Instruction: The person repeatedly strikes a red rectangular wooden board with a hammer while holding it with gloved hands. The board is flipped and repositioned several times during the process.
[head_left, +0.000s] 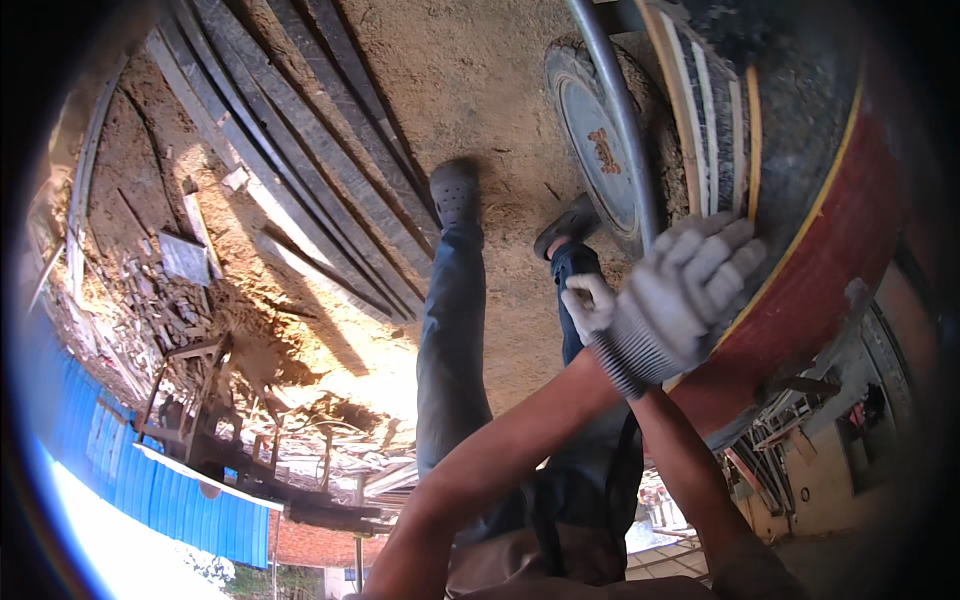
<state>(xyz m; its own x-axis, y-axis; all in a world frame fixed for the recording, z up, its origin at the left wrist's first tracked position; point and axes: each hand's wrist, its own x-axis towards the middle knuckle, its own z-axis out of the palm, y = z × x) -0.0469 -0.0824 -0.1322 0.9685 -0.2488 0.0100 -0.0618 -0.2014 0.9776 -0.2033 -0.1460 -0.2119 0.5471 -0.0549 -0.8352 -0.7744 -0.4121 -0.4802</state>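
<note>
Sandy ground (480, 80) is spreading beneath the person's legs, with long dark planks (300, 150) lying across it to the left and a blue fence (150, 480) curving along the lower edge. Both gloved hands are meeting at the rim of a red tub (830, 250) on the right: the right hand (690, 290) is lying with its fingers spread against the rim, while the left hand (588, 305) is tugging at that glove's cuff. Just above them a grey pipe (620, 110) is crossing a wheel (595, 140).
</note>
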